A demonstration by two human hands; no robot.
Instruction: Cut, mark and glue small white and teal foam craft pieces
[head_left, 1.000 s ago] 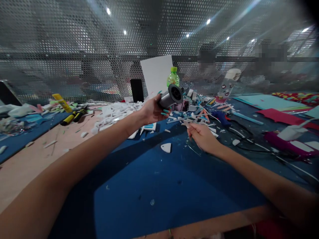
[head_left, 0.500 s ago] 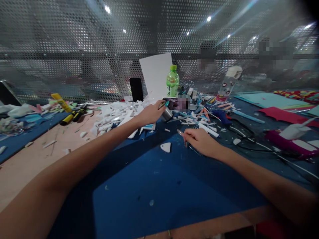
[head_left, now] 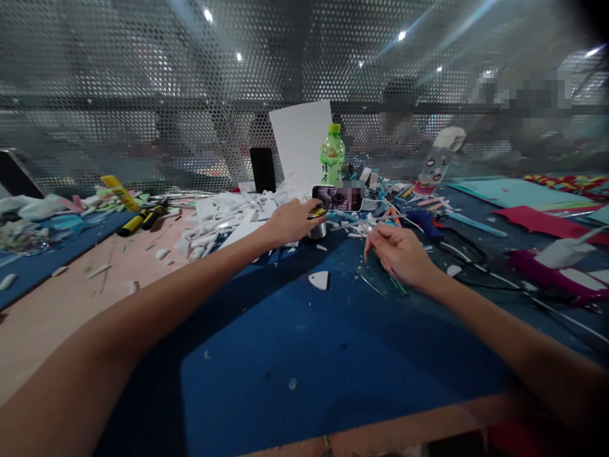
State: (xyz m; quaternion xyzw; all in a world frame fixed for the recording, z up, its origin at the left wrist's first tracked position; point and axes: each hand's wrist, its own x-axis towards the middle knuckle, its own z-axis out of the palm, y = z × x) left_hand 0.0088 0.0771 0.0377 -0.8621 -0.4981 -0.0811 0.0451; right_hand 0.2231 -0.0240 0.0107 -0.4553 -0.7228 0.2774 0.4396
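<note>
My left hand point(head_left: 295, 222) reaches over the top of a small silver can point(head_left: 317, 230), its fingers curled at the rim. Something yellow and dark shows by those fingertips; its kind is unclear. To the right, my right hand point(head_left: 398, 249) is closed in a pinch on a piece of clear plastic film point(head_left: 373, 279), which hangs below the fingers and is hard to make out against the mat. Between the hands and nearer to me lies a white rounded-triangle piece point(head_left: 318, 280) with a dark dot. A phone point(head_left: 339, 197) showing a picture stands just behind the can.
White scraps point(head_left: 214, 219) are heaped at left, by yellow-and-black cutters point(head_left: 143, 219). Behind stand a green-capped drink bottle point(head_left: 332, 155), a white board point(head_left: 297, 139) and a dark phone point(head_left: 262, 170). Cables, a blue glue gun point(head_left: 423, 222) and a purple power strip point(head_left: 552, 270) lie at right.
The silver can has gone from tilted to upright under my left hand. My right hand has moved slightly right and up, with the clear film now hanging below it.
</note>
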